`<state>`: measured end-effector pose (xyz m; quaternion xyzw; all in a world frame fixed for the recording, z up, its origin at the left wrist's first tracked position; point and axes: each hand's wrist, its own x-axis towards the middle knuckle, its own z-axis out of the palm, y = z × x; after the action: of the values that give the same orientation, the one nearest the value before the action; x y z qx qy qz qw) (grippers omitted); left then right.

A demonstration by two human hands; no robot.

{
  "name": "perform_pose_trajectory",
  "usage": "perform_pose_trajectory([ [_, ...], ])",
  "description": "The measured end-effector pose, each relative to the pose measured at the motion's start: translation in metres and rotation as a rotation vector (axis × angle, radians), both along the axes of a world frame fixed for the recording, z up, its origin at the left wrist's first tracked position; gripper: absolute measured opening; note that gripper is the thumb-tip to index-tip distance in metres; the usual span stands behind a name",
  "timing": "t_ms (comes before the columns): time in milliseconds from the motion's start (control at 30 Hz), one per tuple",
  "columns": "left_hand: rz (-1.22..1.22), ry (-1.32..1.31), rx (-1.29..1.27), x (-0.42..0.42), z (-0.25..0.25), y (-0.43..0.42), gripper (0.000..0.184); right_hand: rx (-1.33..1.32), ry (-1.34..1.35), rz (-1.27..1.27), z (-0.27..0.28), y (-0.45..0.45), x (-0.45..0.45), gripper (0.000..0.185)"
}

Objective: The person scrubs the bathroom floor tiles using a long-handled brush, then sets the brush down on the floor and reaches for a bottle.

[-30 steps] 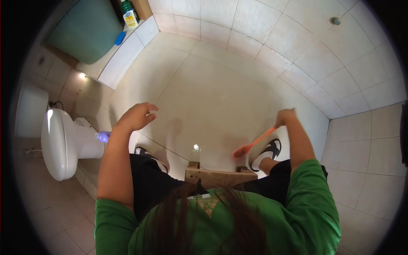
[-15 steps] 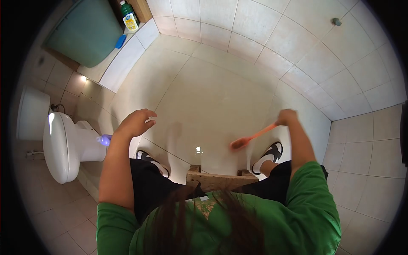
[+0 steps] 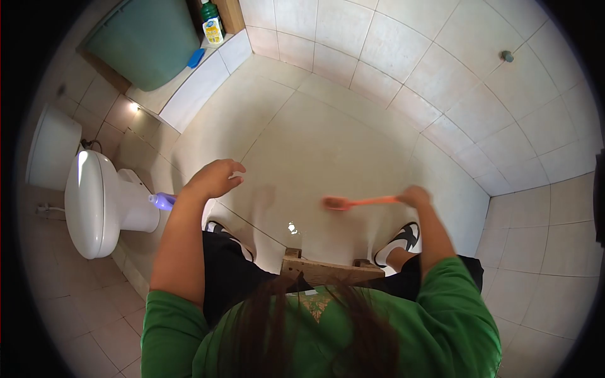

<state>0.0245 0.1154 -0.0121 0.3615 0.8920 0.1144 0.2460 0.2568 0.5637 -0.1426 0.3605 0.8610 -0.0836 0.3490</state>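
My right hand (image 3: 414,196) is closed round the end of the handle of an orange scrub brush (image 3: 372,201). The brush lies nearly level across the view, its head pointing left over the pale tiled floor (image 3: 315,145); whether it touches the floor I cannot tell. My left hand (image 3: 217,178) hangs in the air at the left, fingers apart and holding nothing. Close to my left forearm is a purple bottle (image 3: 162,201), partly hidden behind the arm. Between my feet shows a wooden stool (image 3: 331,272).
At the left stands a white toilet (image 3: 91,205). A large green tub (image 3: 148,44), a blue sponge-like block (image 3: 196,58) and a green bottle with a yellow label (image 3: 212,25) rest on a tiled ledge (image 3: 205,85). Tiled walls (image 3: 435,75) close off the back and right.
The scrub brush has swung, its head moving left and up while my right hand came slightly down and left. The whole view has shifted a little; my left hand keeps its pose.
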Motion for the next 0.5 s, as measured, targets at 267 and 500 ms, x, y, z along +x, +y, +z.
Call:
perform_pose_trajectory([
  [267,-0.034,0.014,0.006,0.006,0.002,0.003,0.026,-0.064,-0.063,-0.110,-0.018,0.006,0.008,0.046],
  [500,-0.029,0.031,0.017,0.004,0.004,-0.001,0.027,-0.034,0.006,-0.163,-0.033,-0.017,0.005,0.050],
])
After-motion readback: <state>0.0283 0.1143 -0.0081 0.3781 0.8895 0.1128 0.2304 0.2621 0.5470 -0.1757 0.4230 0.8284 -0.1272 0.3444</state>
